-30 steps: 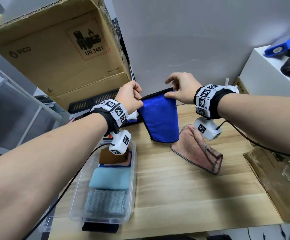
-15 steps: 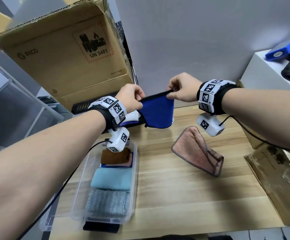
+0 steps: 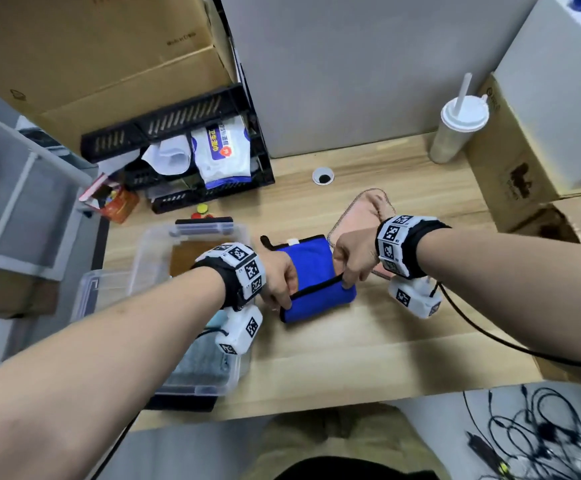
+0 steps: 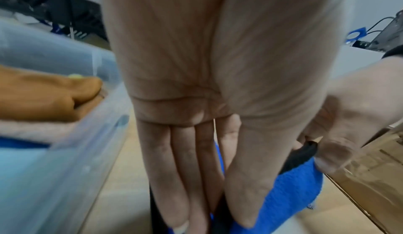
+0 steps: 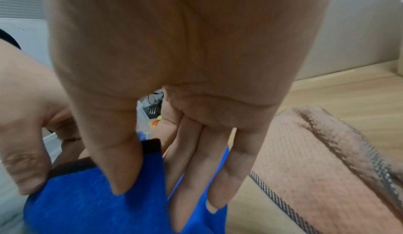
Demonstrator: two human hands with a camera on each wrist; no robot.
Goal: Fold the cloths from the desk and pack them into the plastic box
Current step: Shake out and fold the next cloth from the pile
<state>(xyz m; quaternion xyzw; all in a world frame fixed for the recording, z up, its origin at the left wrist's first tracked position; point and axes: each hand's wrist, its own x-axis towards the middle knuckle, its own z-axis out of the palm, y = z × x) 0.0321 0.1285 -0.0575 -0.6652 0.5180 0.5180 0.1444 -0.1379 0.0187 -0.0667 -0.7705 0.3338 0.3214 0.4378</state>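
Observation:
A blue cloth (image 3: 317, 282) with a black hem lies folded on the wooden desk (image 3: 351, 348), just right of the clear plastic box (image 3: 150, 258). My left hand (image 3: 280, 284) pinches its black edge at the left corner, thumb against straight fingers (image 4: 181, 177). My right hand (image 3: 351, 261) pinches the same edge at the right corner (image 5: 152, 149). The blue cloth (image 4: 290, 186) shows between both hands in the wrist views. A pink cloth (image 3: 362, 216) lies loose behind my right hand, also large in the right wrist view as the pink cloth (image 5: 322, 165). Folded brown and pink cloths (image 4: 43, 96) sit in the box.
A black crate (image 3: 213, 192) with wipes and a big cardboard box (image 3: 109, 64) stand at the back left. A lidded cup with a straw (image 3: 455, 133) and cardboard boxes (image 3: 524, 150) stand at the back right. A cable hole (image 3: 323, 176) is behind the cloths.
Both hands have brought the blue cloth down from the air onto the desk, where it now lies folded over. The head view has tilted down toward the desk.

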